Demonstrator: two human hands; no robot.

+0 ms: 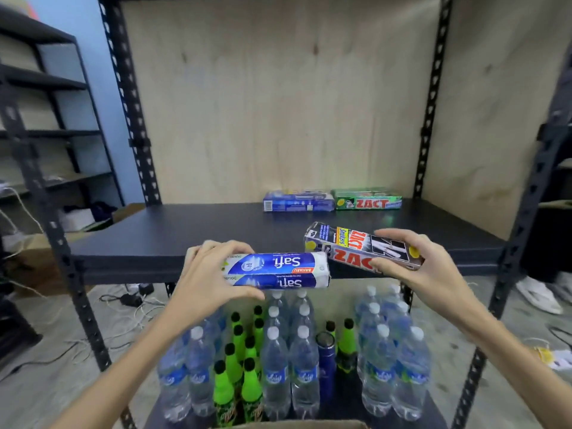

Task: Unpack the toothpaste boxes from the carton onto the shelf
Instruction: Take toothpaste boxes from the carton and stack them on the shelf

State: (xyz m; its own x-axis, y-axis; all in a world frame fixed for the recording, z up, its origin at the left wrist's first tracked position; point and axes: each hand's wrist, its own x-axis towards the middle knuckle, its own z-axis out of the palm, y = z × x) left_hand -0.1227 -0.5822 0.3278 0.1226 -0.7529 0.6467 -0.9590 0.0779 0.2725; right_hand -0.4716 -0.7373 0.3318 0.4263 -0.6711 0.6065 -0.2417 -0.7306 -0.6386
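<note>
Dark shelf (185, 230) carries two toothpaste boxes at rear. Left hand (207, 274) fingers are closed around the Safi box (278, 270); right hand (411, 264) fingers are closed around the Zact box (356, 246), both at the shelf's front edge. Step in hand: placement. Next move requires forward reach, then release beside the rear boxes.

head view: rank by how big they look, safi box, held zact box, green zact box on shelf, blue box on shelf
1. Safi box and held Zact box: alike, both nearest the camera
2. blue box and green Zact box: alike, farther back, so true size is unsure
</note>
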